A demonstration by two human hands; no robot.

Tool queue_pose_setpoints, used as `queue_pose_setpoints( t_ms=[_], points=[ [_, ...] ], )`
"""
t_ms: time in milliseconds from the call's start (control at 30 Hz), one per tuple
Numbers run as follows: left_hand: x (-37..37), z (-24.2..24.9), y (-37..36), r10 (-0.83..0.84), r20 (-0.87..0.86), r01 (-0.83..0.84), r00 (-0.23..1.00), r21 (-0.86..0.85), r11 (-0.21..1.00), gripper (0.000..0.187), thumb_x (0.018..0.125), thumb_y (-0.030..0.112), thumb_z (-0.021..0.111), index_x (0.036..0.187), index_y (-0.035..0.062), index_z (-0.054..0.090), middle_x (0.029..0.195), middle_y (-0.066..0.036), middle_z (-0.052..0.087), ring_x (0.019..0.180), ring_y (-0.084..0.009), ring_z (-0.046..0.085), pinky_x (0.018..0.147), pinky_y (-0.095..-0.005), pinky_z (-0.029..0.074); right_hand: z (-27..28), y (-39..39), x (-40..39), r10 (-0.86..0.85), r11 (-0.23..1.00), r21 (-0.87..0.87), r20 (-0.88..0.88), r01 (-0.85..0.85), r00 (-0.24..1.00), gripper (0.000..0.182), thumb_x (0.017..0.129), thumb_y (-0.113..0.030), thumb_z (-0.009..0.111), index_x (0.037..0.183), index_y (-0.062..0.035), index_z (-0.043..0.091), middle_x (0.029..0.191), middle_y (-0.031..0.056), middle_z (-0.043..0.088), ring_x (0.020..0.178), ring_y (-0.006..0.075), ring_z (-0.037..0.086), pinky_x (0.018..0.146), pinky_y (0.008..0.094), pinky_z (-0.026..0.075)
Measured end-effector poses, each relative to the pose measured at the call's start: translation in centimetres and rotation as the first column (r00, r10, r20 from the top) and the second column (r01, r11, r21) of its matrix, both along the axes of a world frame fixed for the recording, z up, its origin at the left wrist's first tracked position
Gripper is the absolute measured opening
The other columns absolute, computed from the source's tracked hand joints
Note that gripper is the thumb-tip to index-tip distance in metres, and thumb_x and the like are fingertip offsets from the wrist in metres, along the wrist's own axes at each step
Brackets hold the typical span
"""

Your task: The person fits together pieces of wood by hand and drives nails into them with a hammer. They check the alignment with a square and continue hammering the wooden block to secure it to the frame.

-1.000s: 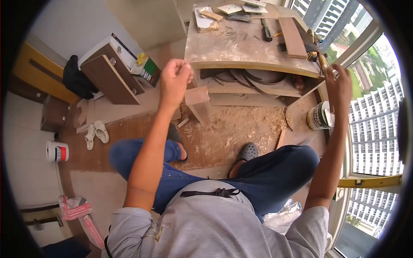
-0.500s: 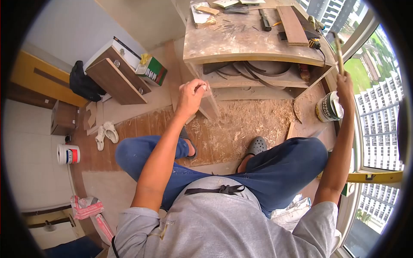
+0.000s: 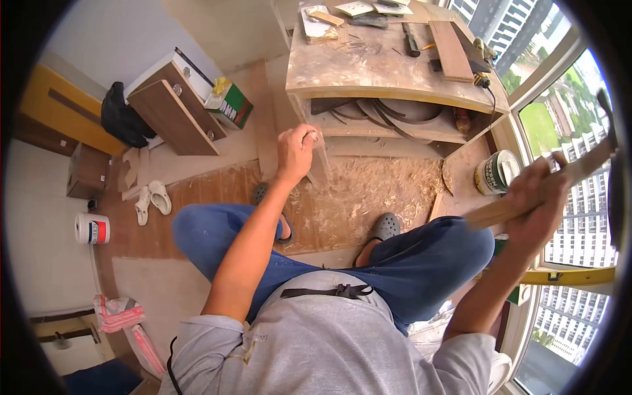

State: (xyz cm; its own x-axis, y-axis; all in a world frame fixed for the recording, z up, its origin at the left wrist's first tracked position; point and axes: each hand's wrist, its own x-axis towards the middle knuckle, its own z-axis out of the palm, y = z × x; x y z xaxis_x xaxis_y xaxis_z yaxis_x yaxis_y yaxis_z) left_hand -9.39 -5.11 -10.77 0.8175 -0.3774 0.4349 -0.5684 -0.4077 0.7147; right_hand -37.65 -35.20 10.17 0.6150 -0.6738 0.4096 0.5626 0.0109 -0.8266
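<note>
My left hand (image 3: 295,153) is closed in a pinch at the top end of an upright wooden board (image 3: 318,163), just in front of the workbench; anything small between the fingertips is too hidden to name. My right hand (image 3: 538,197) is wrapped round the wooden handle of a hammer (image 3: 586,162), raised at the right in front of the window. The hammer's head is at the far right, blurred and partly dark, and its handle end points down left toward my knee.
The workbench (image 3: 375,66) bears a chisel-like tool (image 3: 411,41), a wood strip (image 3: 451,51) and scraps. A labelled bucket (image 3: 497,172) stands at the right by the window. Wood shavings (image 3: 375,191) cover the floor. Drawer parts (image 3: 172,118) and a green box (image 3: 229,104) are at left.
My right hand has swung the hammer up and closer to the camera, turning its handle toward level. My left hand stays at the board's end. The whole view has shifted slightly.
</note>
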Motion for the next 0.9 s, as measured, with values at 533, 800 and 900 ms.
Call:
queue_pose_setpoints(
  t_ms=[533, 800, 900],
  points=[
    [0.3, -0.9, 0.2, 0.023, 0.187, -0.010, 0.982, -0.069, 0.998, 0.012, 0.097, 0.016, 0.066, 0.095, 0.0050, 0.070, 0.092, -0.013, 0.072, 0.090, -0.0365, 0.066, 0.085, -0.0475, 0.047, -10.2, 13.7, 6.5, 0.170, 0.907, -0.168, -0.694, -0.387, 0.700, 0.018, 0.105, -0.020, 0.066, 0.108, -0.0029, 0.062, 0.071, -0.0023, 0.055, 0.061, 0.0063, 0.049, 0.054, 0.0276, 0.041],
    [-0.4, -0.6, 0.0, 0.033, 0.206, -0.024, 0.978, -0.045, 0.999, 0.013, 0.098, 0.017, 0.066, 0.097, 0.0051, 0.071, 0.098, -0.012, 0.074, 0.096, -0.0352, 0.066, 0.094, -0.0468, 0.045, -12.2, 14.2, 7.3, 0.054, 0.864, -0.293, -0.755, -0.410, 0.653, 0.020, 0.104, -0.019, 0.067, 0.111, -0.0006, 0.061, 0.067, 0.0027, 0.052, 0.060, 0.0090, 0.047, 0.054, 0.0328, 0.041],
    [-0.2, -0.8, 0.2, 0.025, 0.223, -0.020, 0.975, -0.026, 0.999, 0.012, 0.098, 0.014, 0.062, 0.102, 0.0083, 0.072, 0.100, -0.010, 0.075, 0.097, -0.0348, 0.067, 0.094, -0.0463, 0.044, -11.9, 14.7, 7.8, 0.010, 0.861, -0.321, -0.764, -0.394, 0.645, 0.021, 0.103, -0.018, 0.067, 0.112, 0.0000, 0.061, 0.067, 0.0120, 0.055, 0.057, 0.0230, 0.052, 0.055, 0.0388, 0.043]
  ],
)
